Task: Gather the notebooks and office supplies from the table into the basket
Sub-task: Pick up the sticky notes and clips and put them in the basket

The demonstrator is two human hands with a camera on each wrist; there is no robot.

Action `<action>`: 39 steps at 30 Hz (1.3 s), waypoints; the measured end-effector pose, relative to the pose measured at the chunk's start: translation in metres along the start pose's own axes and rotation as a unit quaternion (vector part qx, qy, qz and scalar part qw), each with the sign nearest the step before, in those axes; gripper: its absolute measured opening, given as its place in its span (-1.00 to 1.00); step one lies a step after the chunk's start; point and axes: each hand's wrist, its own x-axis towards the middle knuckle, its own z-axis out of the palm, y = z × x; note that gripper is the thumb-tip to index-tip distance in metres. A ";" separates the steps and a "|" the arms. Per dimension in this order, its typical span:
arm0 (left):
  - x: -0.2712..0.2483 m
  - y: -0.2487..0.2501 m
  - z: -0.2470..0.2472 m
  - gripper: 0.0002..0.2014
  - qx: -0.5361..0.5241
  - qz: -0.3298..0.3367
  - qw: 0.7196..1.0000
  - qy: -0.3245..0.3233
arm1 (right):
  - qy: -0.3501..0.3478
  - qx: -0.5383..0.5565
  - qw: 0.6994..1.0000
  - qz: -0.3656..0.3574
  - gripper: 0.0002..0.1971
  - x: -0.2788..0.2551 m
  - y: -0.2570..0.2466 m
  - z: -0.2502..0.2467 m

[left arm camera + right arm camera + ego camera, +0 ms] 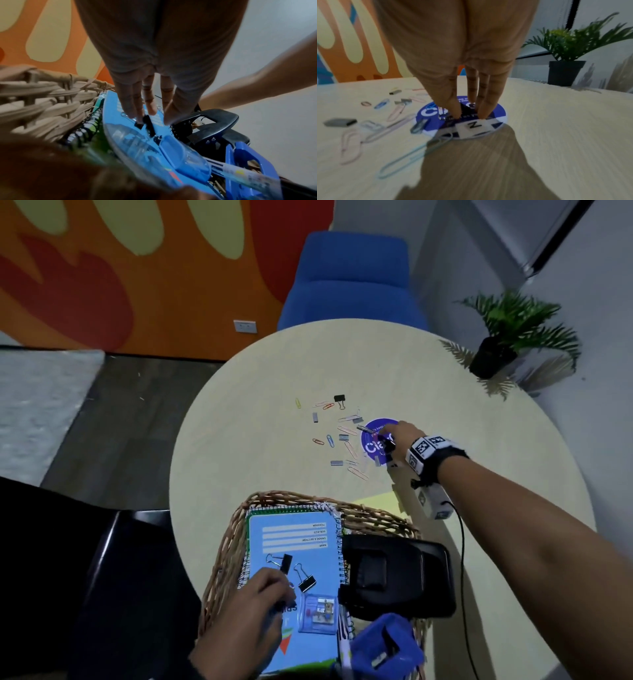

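Note:
A wicker basket [291,496] at the table's near edge holds a blue spiral notebook [294,542], two black binder clips [285,564], a clear pin box [318,613], a black hole punch [397,577] and a blue plastic item [383,645]. My left hand [277,594] hovers over the notebook [120,121], its fingers [135,113] fairly straight just above a binder clip [148,125]. My right hand [390,440] reaches out to a round blue sticker [373,440]. There thumb and fingers [483,112] pinch a small black binder clip [465,108]. Several paper clips [342,436] and staple strips lie left of it.
Another black binder clip [339,399] lies farther back on the round table. Yellow sticky notes [376,501] sit behind the basket. A potted plant [496,350] stands at the far right edge and a blue chair [352,278] beyond the table. A small white lettered tile [474,127] lies on the sticker.

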 end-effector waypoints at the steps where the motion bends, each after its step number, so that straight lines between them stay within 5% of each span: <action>1: -0.002 0.000 -0.002 -0.80 -0.004 -0.007 1.000 -0.010 | 0.006 -0.012 1.000 -0.009 -0.40 0.004 0.002 0.004; 8: 0.008 -0.006 -0.053 -0.72 0.027 0.001 0.999 0.041 | 0.043 -0.015 0.999 0.013 -0.73 0.006 0.004 0.012; 14: 0.133 0.004 -0.141 -0.71 0.150 0.030 0.980 0.127 | 0.102 0.143 0.984 -0.035 -0.78 -0.069 -0.013 -0.047; 20: 0.311 0.006 -0.148 -0.66 0.273 0.033 0.960 0.054 | 0.003 0.146 0.967 -0.209 -0.73 -0.191 -0.102 -0.041; 25: 0.400 0.011 -0.116 -0.57 0.318 0.051 0.947 -0.020 | -0.124 0.100 0.973 -0.164 -0.70 -0.211 -0.147 0.013; 28: 0.421 0.009 -0.100 -0.66 0.333 0.025 0.941 -0.051 | -0.135 0.116 0.976 -0.126 -0.69 -0.215 -0.155 0.033; 36: 0.430 0.011 -0.087 -0.76 0.357 -0.016 0.933 -0.026 | -0.012 0.285 0.952 -0.111 -0.54 -0.241 -0.121 0.018; 39: 0.419 0.011 -0.101 -0.78 0.331 -0.008 0.943 0.023 | 0.124 0.302 0.943 -0.064 -0.60 -0.248 -0.071 -0.012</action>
